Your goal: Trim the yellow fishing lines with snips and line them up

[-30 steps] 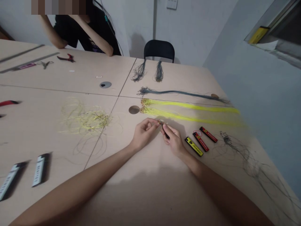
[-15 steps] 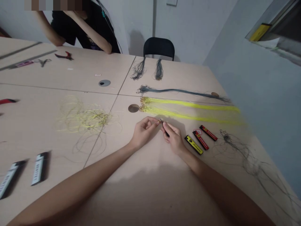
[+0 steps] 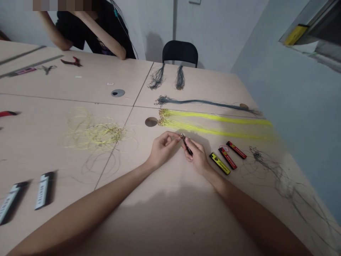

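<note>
My left hand (image 3: 164, 148) is closed in a pinch on a tiny gold-coloured piece, too small to make out clearly. My right hand (image 3: 198, 154) grips a slim dark tool (image 3: 189, 148) with a bright metal tip. That tip meets the left fingertips, just above the table. Beyond the hands lie two bundles of yellow line (image 3: 207, 129), their left ends a cluster of gold-coloured hooks. A loose tangle of yellow line (image 3: 106, 133) spreads to the left of my left hand. Nearest my right hand is a yellow lighter-shaped case (image 3: 220, 164).
Two red cases (image 3: 227, 158) and a tangle of dark line (image 3: 282, 177) lie at right. Dark line bundles (image 3: 202, 102) are farther back. Two white-and-black cases (image 3: 44, 191) stand out at lower left. Red-handled pliers (image 3: 73, 62) lie near a person (image 3: 101, 39) seated opposite.
The tool in my right hand has turned slightly, and more of its shaft and metal tip shows. My left hand keeps its pinch in nearly the same place.
</note>
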{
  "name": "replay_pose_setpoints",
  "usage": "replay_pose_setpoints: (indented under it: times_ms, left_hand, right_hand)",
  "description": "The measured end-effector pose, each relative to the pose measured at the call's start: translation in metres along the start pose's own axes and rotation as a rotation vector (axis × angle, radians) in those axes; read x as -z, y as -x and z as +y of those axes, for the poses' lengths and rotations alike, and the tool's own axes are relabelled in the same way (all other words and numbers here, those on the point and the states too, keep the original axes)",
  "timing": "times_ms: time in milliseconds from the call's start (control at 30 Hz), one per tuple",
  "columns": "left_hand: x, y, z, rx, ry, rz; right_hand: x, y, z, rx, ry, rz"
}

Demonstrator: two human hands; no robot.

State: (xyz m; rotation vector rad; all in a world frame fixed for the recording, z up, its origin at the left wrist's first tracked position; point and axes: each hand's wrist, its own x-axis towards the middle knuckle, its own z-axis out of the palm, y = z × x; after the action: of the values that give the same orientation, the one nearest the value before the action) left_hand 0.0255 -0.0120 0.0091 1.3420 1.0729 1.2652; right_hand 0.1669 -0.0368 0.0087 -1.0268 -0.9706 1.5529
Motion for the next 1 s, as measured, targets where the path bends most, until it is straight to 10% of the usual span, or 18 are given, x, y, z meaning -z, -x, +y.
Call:
replay_pose_setpoints:
  times_ms: [1000]
  left_hand:
    - [-0.0003,0.0007,-0.0013,-0.023,-0.017,-0.033]
  right_hand:
    - [-0.0011,0.0001,-0.0019,0.011,0.000,0.078]
